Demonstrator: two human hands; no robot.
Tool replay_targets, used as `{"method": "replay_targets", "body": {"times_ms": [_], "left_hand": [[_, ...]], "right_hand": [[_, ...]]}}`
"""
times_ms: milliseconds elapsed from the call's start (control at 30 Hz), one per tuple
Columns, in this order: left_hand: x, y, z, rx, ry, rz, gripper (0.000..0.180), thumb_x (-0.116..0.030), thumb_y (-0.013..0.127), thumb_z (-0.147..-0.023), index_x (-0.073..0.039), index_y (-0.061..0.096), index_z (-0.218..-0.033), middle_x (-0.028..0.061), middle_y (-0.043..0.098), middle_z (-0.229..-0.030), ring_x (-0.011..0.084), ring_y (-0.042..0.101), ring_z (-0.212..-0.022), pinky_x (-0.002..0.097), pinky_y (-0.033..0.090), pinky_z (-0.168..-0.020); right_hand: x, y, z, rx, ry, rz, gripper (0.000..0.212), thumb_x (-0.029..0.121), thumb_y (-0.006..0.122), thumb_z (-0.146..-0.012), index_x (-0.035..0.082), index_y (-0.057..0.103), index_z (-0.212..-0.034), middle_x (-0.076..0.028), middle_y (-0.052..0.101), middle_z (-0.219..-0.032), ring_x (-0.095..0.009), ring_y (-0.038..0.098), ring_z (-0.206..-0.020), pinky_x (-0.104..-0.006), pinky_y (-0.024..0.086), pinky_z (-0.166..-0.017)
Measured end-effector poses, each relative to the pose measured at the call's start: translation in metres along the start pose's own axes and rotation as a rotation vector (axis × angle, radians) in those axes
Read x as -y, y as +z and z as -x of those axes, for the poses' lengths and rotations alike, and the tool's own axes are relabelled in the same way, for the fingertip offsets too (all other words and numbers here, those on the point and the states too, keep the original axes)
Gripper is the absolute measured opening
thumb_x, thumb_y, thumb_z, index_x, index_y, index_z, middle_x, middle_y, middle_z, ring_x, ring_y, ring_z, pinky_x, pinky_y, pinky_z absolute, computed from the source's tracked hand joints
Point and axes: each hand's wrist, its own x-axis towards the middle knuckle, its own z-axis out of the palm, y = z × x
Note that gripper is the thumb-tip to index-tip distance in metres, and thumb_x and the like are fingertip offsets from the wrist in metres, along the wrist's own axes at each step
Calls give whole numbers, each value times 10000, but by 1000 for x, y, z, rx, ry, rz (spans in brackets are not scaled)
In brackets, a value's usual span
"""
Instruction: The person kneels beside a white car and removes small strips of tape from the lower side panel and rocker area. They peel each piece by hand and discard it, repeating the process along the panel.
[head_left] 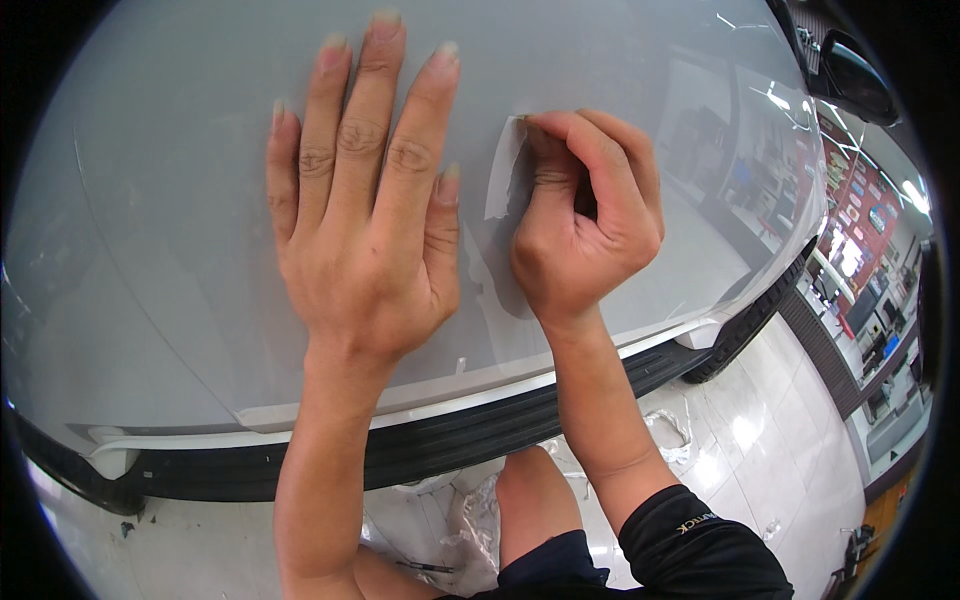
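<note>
A glossy grey car door (pixel 180 230) fills most of the view. My left hand (pixel 365 220) lies palm down against it, fingers stretched out and pointing up, holding nothing. To its right, my right hand (pixel 590 215) is curled, with thumb and forefinger pinched at the upper end of a small pale strip of film (pixel 503 168). The strip's lower end has a ragged edge and rests on or close to the door; which of the two I cannot tell. Faint film edges show on the paint below my right hand.
Along the door's bottom runs a black side step (pixel 460 425), with a tyre (pixel 740 325) at its right. A side mirror (pixel 855 78) juts out at upper right. Crumpled clear plastic (pixel 475 525) and a thin dark tool (pixel 425 567) lie on the tiled floor (pixel 800 400).
</note>
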Motion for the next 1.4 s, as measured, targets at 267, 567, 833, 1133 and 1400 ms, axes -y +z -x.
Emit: {"method": "replay_targets", "body": {"times_ms": [267,567,833,1133,1400], "left_hand": [[63,34,7,-201,322,-145,475,-214,485,-1054,-126,593,-1508,89,526,-1600,293,406,-1539,461,213,-1283],[83,26,-4,-279,584,-422,472,-211,487,-1052,-122,599,-1502,94,534,-1593,300,417,-1532,464,213,-1281],[-1,-2,1,9,1,-8,470,-205,493,-1049,-121,601,-1499,92,532,-1595,301,418,-1531,465,213,-1282],[66,41,6,-297,394,-134,471,-210,492,-1050,-122,602,-1500,92,539,-1589,296,424,-1528,461,220,-1279],[10,-5,3,55,91,-120,473,-206,489,-1047,-122,605,-1498,94,545,-1584,303,433,-1522,461,225,-1275]], "right_hand": [[4,2,-2,1,4,-17,195,-164,700,-853,-9,770,-949,-74,711,-942,-164,672,-807,-260,552,-742],[2,0,-2,9,0,-9,213,-180,689,-840,-10,772,-939,-76,707,-943,-165,681,-818,-262,559,-754],[2,0,-1,-6,53,-49,224,-179,677,-842,-5,773,-943,-71,709,-953,-158,683,-827,-260,558,-753],[3,3,-2,-5,36,-46,228,-179,663,-842,-8,776,-943,-72,706,-950,-162,687,-816,-262,558,-744],[-1,1,-2,22,2,-26,226,-179,658,-840,-13,770,-945,-75,702,-941,-167,687,-811,-266,558,-744]]}}
